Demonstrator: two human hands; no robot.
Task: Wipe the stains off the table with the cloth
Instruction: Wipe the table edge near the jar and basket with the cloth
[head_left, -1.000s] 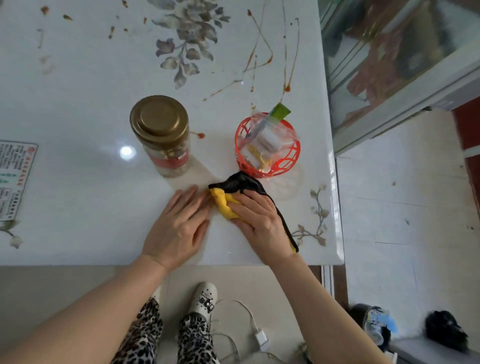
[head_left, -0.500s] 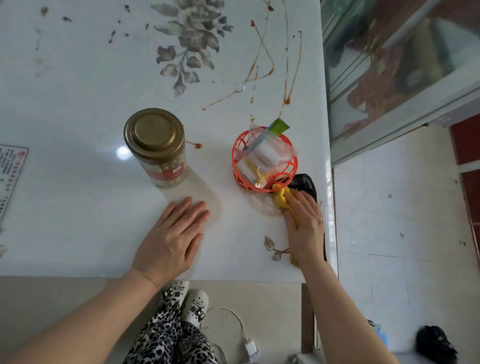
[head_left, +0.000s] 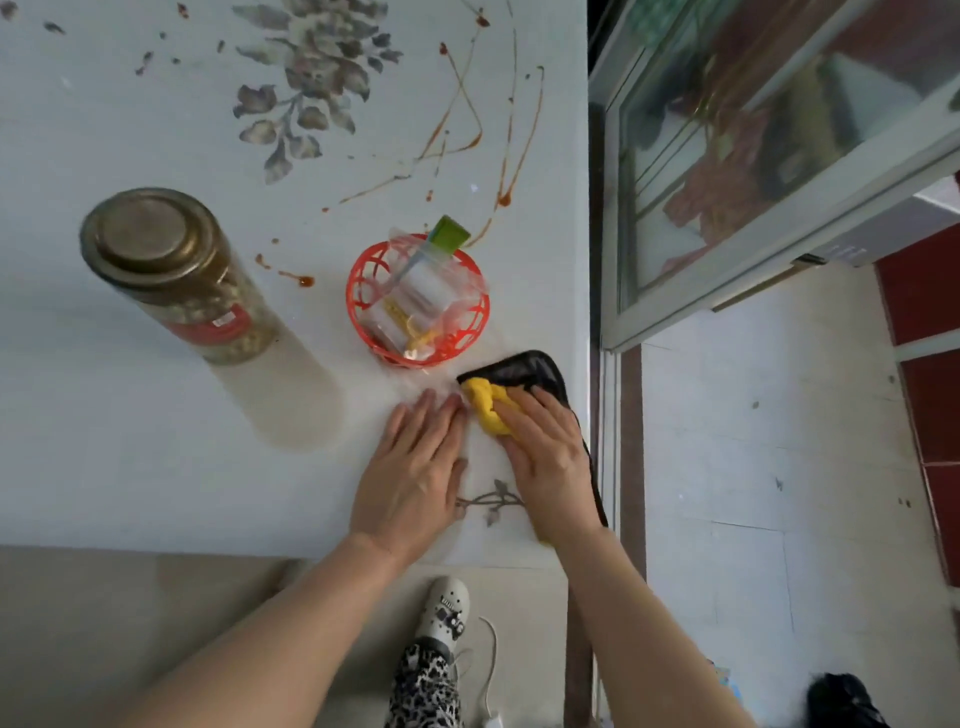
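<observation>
1. We are looking down on a white, flower-printed surface (head_left: 130, 441), where a person is working at the near right corner.
2. The right hand (head_left: 545, 457) is pressing down on the cloth (head_left: 485, 415), with its fingers curling over the bunched yellow part.
3. The cloth's black part is spreading out beyond the fingertips on the far side and trailing along the surface's right edge beside the wrist.
4. The left hand (head_left: 415, 467) is lying palm down on the surface, fingers straight and holding nothing, its fingertips just beside the yellow bunch.
5. The cloth is sitting just near of a red basket (head_left: 358, 291); we cannot tell whether the two are touching.
6. Reddish-brown stains (head_left: 467, 119) are streaking the far part of the surface beyond the basket, well apart from the cloth.
7. A smaller smear (head_left: 298, 279) is lying between the basket and a gold-lidded jar (head_left: 156, 244), which is standing to the left.
8. The basket is holding clear plastic packets and a green-capped item (head_left: 448, 234).
9. A white shoe (head_left: 444, 608) is showing on the floor below the near edge.
</observation>
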